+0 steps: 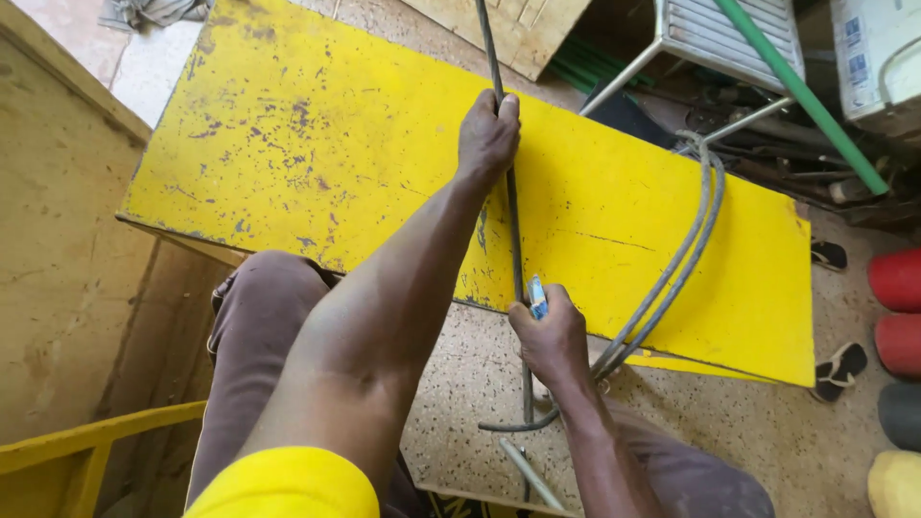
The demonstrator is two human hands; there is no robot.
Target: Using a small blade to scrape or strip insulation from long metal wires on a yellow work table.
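A thin dark cable runs from the top of the view down across a worn yellow board. My left hand presses and grips this cable against the board near its far edge. My right hand is closed around a small blue-handled tool held against the same cable at the board's near edge. Below my right hand the cable curves along the speckled floor.
A bundle of grey cables loops over the board's right part. A metal frame and a green pipe lie behind. Sandals and round red and yellow objects sit at right. A yellow rail is lower left.
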